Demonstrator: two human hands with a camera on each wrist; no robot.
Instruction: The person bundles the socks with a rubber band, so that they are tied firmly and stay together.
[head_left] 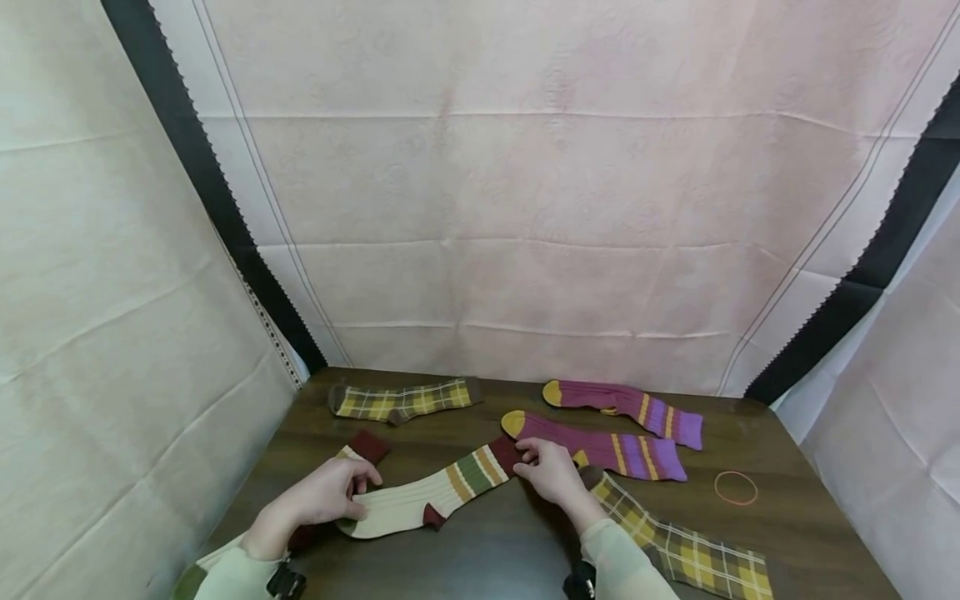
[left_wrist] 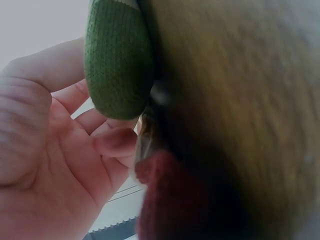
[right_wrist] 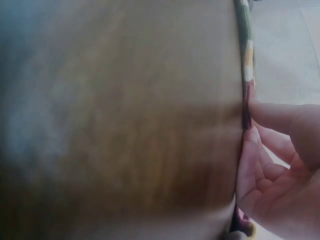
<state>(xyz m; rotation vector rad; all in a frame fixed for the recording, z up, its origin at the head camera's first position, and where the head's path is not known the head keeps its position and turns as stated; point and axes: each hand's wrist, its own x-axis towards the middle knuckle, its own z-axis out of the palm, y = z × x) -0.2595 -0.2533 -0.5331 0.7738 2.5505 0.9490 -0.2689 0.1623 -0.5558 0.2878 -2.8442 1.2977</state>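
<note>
A cream sock (head_left: 405,502) with a maroon cuff, maroon heel, dark green toe and green and mustard stripes lies slanting across the table. At its toe, my left hand (head_left: 324,498) rests with the thumb on the knit and the fingers loosely bent, apart from the thumb. The left wrist view has the green toe (left_wrist: 119,60) hiding part of that thumb. My right hand (head_left: 553,473) pinches the edge of the maroon cuff (right_wrist: 248,102) between thumb and fingers. A matching sock's cuff (head_left: 369,445) shows beyond my left hand; my forearm covers much of that sock.
Behind lies a yellow-green plaid sock (head_left: 422,400); another plaid sock (head_left: 693,546) is beside my right forearm. Two purple socks with yellow toes, the farther (head_left: 611,396) and the nearer (head_left: 600,442), lie back right. A rubber band (head_left: 736,489) sits at right. Fabric walls (head_left: 525,292) surround the table.
</note>
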